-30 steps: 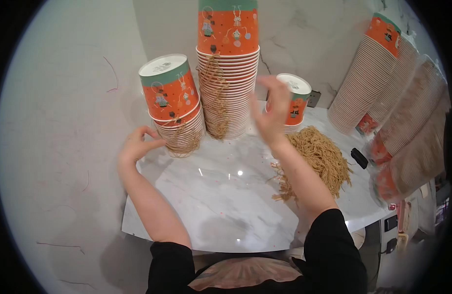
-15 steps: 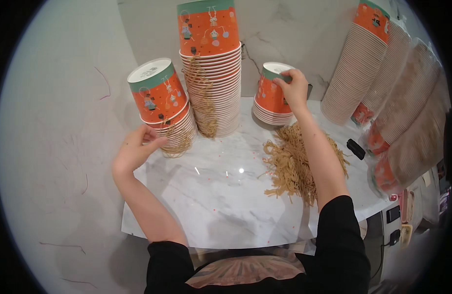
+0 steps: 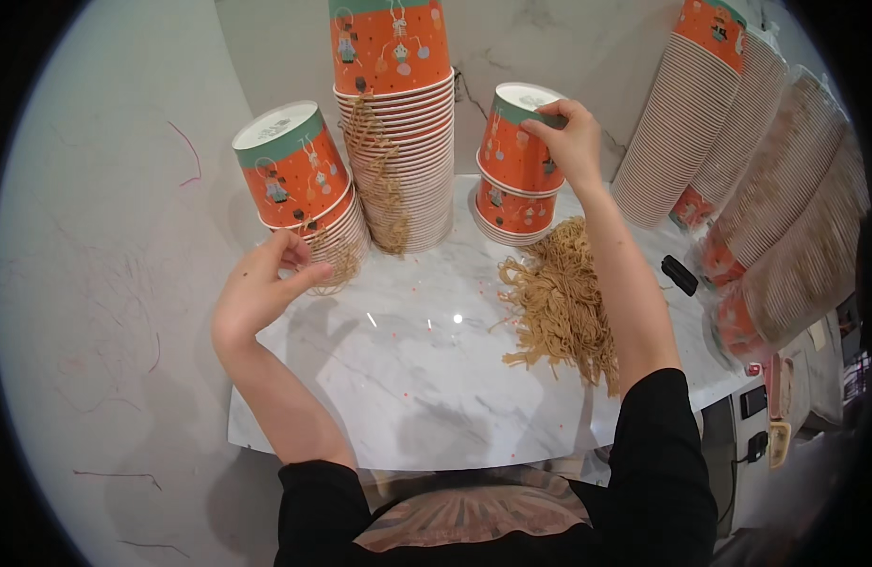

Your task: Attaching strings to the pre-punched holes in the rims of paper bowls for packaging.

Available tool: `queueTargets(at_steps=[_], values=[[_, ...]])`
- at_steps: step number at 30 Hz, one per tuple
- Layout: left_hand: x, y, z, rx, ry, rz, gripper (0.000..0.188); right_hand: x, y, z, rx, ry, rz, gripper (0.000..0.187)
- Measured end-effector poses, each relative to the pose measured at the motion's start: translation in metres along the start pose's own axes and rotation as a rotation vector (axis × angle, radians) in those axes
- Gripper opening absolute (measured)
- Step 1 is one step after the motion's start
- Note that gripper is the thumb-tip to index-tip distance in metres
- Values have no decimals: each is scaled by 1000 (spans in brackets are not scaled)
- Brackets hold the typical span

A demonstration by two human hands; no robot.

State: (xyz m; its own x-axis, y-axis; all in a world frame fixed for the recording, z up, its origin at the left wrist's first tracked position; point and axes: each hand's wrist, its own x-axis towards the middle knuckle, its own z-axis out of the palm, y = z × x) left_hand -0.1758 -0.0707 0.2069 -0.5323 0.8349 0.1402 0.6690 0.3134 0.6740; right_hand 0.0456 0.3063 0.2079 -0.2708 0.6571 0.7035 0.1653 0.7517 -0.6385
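Note:
An upside-down orange paper cup (image 3: 519, 146) with a green band is held near its base by my right hand (image 3: 568, 142), thumb in front. It sits raised over a short stack of the same cups (image 3: 516, 215). My left hand (image 3: 271, 279) is at the near side of the left cup stack (image 3: 299, 180), thumb apart from the curled fingers, with nothing visible between them. Tan string loops (image 3: 334, 260) hang along that stack's rims. Between the two stacks stands a taller cup stack (image 3: 422, 180), also with string down its side. A pile of tan strings (image 3: 559, 302) lies by my right forearm.
Long cup stacks lean at the right, one bare (image 3: 677, 123) and others in clear plastic sleeves (image 3: 771, 189). A small black object (image 3: 680, 275) lies near them. The white marble-patterned table (image 3: 436, 397) has a curved front edge and meets a wall at the left.
My right hand has lifted the top cup, so more of the orange cup under it shows. My left hand has stayed by the left stack. The whole view has shifted slightly.

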Motion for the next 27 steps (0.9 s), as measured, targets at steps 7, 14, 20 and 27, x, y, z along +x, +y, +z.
queueTargets(at_steps=[7, 14, 20, 27], values=[[5, 27, 15, -194, -140, 147, 39, -16, -59, -28, 66, 213, -214, 26], [25, 83, 104, -827, -89, 335, 33, -65, -114, -53, 587, 145, -151, 22], [19, 88, 116, -1160, -22, 304, 20, -82, -94, -62, 811, 48, 59, 21], [14, 93, 119, -1081, -50, 329, 13, -95, -58, -70, 1010, 6, 277, 18]])
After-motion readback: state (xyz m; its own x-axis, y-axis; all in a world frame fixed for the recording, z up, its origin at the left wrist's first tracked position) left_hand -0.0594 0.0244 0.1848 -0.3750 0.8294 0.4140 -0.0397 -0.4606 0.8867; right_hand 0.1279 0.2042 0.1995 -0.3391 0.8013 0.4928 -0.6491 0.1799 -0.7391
